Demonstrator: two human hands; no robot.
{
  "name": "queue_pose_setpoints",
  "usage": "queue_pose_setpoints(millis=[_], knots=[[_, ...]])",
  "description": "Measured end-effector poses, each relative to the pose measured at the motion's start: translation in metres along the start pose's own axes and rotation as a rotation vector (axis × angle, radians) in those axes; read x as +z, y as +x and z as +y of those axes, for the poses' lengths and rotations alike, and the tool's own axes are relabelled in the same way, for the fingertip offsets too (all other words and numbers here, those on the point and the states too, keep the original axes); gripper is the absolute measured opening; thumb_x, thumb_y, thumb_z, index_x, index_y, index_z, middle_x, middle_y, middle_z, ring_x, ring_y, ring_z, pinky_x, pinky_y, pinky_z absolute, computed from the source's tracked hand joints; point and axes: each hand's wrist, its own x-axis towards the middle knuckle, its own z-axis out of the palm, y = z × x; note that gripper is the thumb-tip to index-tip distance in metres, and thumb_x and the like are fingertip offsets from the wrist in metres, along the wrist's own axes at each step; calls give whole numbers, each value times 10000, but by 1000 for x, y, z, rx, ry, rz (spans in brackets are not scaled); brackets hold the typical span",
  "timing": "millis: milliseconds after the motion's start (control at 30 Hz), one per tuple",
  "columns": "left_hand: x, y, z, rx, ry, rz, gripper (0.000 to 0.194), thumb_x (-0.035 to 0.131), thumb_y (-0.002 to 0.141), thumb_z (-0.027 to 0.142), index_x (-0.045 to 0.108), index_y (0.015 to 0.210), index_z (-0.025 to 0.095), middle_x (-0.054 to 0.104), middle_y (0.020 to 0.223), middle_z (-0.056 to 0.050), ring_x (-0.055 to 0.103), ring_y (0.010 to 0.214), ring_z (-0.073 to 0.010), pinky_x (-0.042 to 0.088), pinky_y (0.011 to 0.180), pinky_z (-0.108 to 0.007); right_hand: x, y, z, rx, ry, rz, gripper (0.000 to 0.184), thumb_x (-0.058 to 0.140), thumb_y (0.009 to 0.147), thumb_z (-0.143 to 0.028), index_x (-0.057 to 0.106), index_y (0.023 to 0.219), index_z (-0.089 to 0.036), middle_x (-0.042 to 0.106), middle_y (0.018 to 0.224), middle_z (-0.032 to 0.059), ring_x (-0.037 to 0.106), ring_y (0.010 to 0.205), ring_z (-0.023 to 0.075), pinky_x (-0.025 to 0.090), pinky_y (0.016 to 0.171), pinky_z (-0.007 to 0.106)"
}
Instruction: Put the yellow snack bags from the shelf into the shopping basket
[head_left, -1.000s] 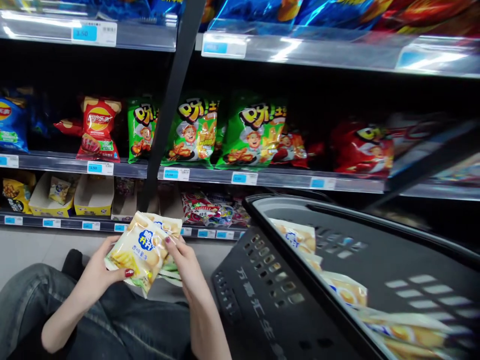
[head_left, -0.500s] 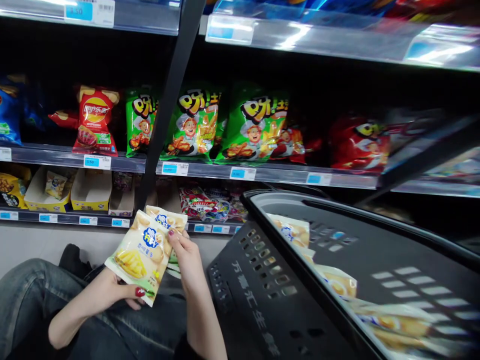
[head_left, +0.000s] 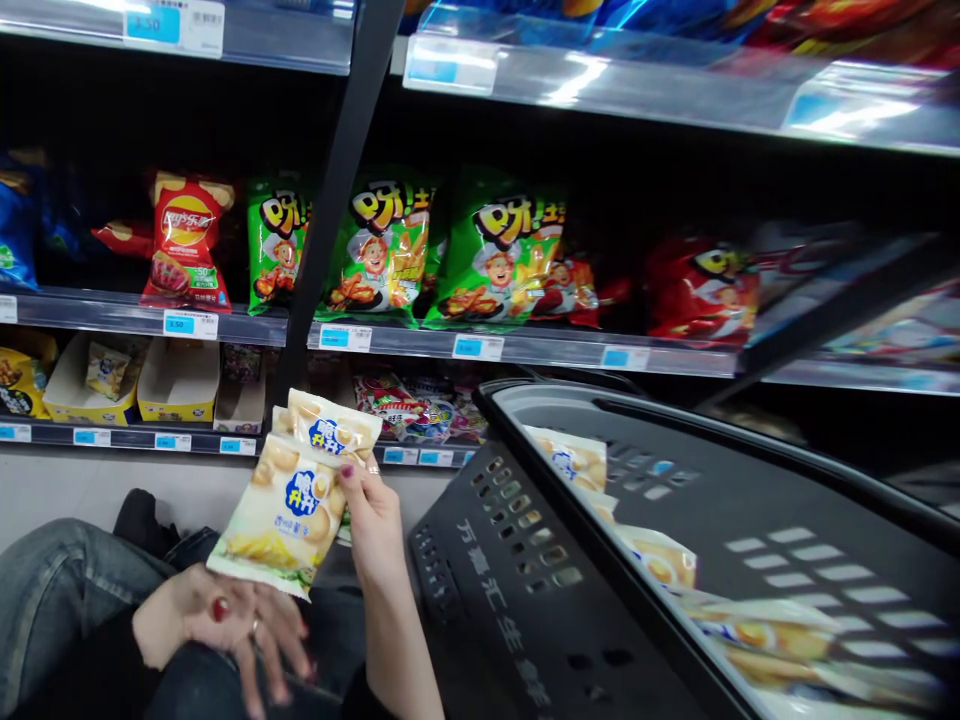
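Note:
My right hand (head_left: pixel 370 515) pinches cream-coloured snack bags (head_left: pixel 289 507) at their right edge, thumb in front. The bags overlap, with a second one (head_left: pixel 330 424) showing behind the front one; how many there are I cannot tell. Just below the bags is my left hand (head_left: pixel 240 625), palm up, fingers spread and a little blurred, holding nothing. To the right stands a dark grey shopping basket (head_left: pixel 487 570) with several similar cream bags (head_left: pixel 652 556) inside it.
Ahead, a store shelf (head_left: pixel 525 345) carries green snack bags (head_left: pixel 499 255) and a red chip bag (head_left: pixel 186 240). Below it are open cardboard boxes (head_left: pixel 177 385) and small colourful packets (head_left: pixel 420 405). My bent, jeans-clad leg (head_left: pixel 67 590) is at lower left.
My left hand has let go of the front bag and dropped below it, fingers opening. The right hand now holds the bags alone. The view has shifted slightly.

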Motion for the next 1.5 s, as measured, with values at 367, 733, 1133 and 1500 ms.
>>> queue_pose_setpoints(millis=[367, 733, 1133, 1500], knots=[[36, 23, -35, 240, -633, 271, 262, 795, 556, 268, 572, 628, 150, 476, 436, 85, 416, 330, 18, 183, 285, -36, 8, -5, -12, -124, -131, -140, 565, 409, 749, -682, 739, 874, -242, 702, 878, 90, 560, 980, 278, 349, 956, 434], [42, 4, 13, 929, 14, 926, 432, 823, 477, 159, 515, 779, 179, 680, 747, -7, 621, 553, -143, 474, 355, -176, -4, 0, -14, 50, 44, 70, 622, 308, 804, -656, 726, 886, -203, 654, 1016, 95, 521, 1082, 256, 370, 948, 380], [11, 3, 11, 808, 272, 828, 201, 747, 627, 252, 700, 773, 122, 716, 709, -67, 644, 688, -210, 513, 625, -272, -4, 1, -19, -11, -126, 40, 393, 494, 795, -497, 692, 653, -189, 622, 1013, 97, 473, 1085, 268, 374, 920, 359], [0, 6, 5, 1056, 707, 885, 421, 679, 690, 228, 506, 1072, 188, 598, 1071, -111, 615, 869, -235, 535, 623, -307, -6, -2, -18, -22, -79, 95, 395, 504, 786, -524, 721, 778, -194, 597, 1055, 104, 445, 1102, 269, 339, 962, 393]])
